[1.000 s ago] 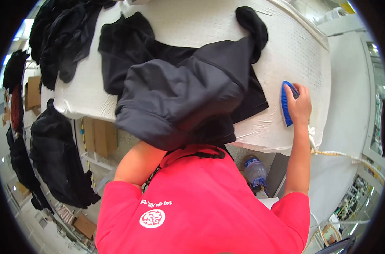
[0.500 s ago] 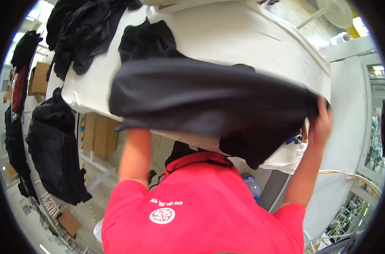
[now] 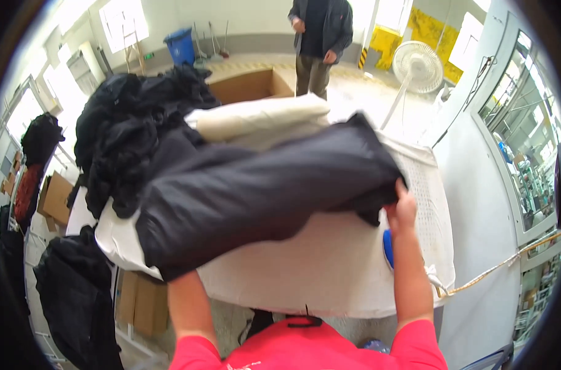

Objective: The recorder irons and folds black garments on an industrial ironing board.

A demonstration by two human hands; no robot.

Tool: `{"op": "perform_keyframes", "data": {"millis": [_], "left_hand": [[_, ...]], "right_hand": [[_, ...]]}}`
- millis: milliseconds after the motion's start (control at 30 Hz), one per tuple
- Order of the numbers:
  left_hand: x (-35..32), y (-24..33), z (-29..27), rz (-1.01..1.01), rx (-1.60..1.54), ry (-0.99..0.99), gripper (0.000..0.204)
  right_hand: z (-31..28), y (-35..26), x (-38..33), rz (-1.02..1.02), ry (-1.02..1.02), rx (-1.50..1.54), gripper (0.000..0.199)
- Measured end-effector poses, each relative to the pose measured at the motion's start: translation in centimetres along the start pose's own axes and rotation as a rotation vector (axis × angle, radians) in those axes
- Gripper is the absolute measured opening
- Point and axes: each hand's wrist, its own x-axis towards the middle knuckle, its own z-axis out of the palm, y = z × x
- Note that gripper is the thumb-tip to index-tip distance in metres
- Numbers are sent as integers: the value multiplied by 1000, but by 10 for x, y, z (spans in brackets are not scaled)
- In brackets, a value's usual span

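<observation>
A black garment (image 3: 249, 191), slightly blurred, stretches between my arms above the white-covered table (image 3: 262, 277). I cannot tell which kind of garment it is. My right hand (image 3: 402, 209) is closed on the edge at its right end, beside the raised corner. At the left end, my left forearm (image 3: 189, 305) reaches under the cloth, which hides that hand and its fingers. Beyond the garment lies a cream-coloured padded roll (image 3: 262, 117).
A heap of black garments (image 3: 138, 117) covers the table's far left. More black clothing (image 3: 77, 302) hangs at the left. Beyond the table are an open cardboard box (image 3: 249, 83), a standing person (image 3: 317, 43) and a white fan (image 3: 416, 65). A blue object (image 3: 388, 248) sits by my right forearm.
The view has tilted up, bringing the person and the whole fan into sight. My arms have stretched forward with the garment, and its right end now slants upward.
</observation>
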Motion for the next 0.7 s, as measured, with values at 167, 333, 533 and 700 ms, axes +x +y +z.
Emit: {"op": "perform_keyframes", "data": {"millis": [167, 333, 533, 700], "left_hand": [[-25, 27, 25, 10, 16, 57, 66], [-39, 21, 28, -56, 33, -11, 65], [-31, 8, 35, -271, 93, -327, 64], [-44, 7, 64, -436, 163, -581, 63]], "right_hand": [[-62, 68, -14, 195, 126, 4, 28], [-107, 111, -62, 423, 159, 41, 34], [-103, 124, -40, 187, 148, -208, 33], [-102, 117, -64, 202, 224, -248, 26]]}}
